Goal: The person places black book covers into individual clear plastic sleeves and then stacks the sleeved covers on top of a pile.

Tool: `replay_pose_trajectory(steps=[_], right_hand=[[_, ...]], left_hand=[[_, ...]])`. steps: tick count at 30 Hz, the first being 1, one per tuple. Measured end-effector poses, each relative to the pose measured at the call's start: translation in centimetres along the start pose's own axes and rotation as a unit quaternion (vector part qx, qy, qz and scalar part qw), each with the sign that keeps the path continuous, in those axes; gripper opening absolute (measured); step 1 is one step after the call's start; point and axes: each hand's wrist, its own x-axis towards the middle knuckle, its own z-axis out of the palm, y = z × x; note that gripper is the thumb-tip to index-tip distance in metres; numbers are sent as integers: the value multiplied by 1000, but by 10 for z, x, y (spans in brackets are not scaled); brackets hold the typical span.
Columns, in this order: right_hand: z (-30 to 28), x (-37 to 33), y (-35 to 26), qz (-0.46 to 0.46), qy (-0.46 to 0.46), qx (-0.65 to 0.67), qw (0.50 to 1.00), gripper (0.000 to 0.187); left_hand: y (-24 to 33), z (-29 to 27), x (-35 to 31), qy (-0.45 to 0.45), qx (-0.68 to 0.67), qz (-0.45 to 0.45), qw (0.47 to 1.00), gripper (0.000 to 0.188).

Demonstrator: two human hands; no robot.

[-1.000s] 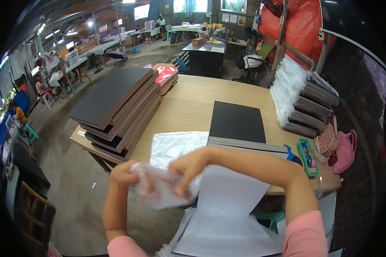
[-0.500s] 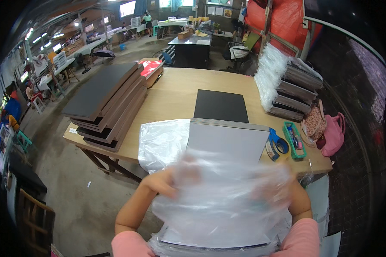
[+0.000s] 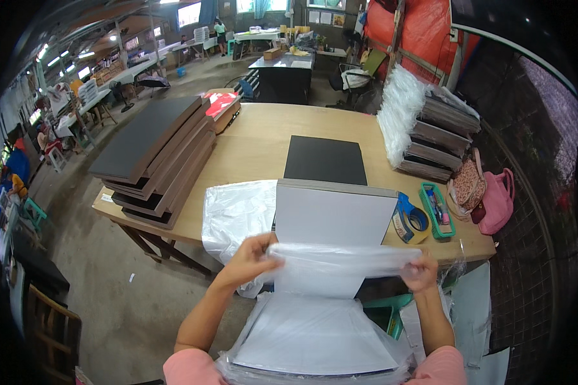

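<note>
My left hand (image 3: 253,260) and my right hand (image 3: 421,272) are both closed on a clear plastic bag (image 3: 347,260), one at each end, with the film stretched between them. Behind and below the film, a pale grey board (image 3: 334,215) leans over the table's near edge; it seems to top a thin stack. Close to my body lies a plastic-covered pale grey panel (image 3: 308,340). Left of the grey board, a pile of clear plastic bags (image 3: 234,215) hangs over the edge. A flat black panel (image 3: 324,160) lies just beyond the grey board.
A tall stack of dark panels (image 3: 148,141) fills the table's left. On the right are a blue tape dispenser (image 3: 410,218), a green basket (image 3: 438,212) of small items, plastic-wrapped panels (image 3: 433,138) and a pink bag (image 3: 498,202). A green stool (image 3: 392,311) stands below.
The plastic film was spread and blurred over the panel by my body. Now it is a narrow taut band higher up, and both hands show clearly at its ends.
</note>
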Motion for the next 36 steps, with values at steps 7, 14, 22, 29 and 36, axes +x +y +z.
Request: replay_pose_trajectory(steps=[7,14,22,29,36], right_hand=[[57,82,-3,-355,211,-589,694,18],[43,15,-35,5,121,-395,911,5],[-24,-37,23,183,51,-189,964,13],[-98,-80,116,255,178,-268,912,11],[-131,-61,170,259,258,-378,851,9]], left_hand=[[34,15,61,205,625,-1,753,54],[58,-22,20,-63,48,-187,979,19],[-73,-53,-65,-53,-520,-382,762,18],[-210,-9,-159,80,-478,-475,735,23],[-197,-61,-187,466,139,-306,818,22]])
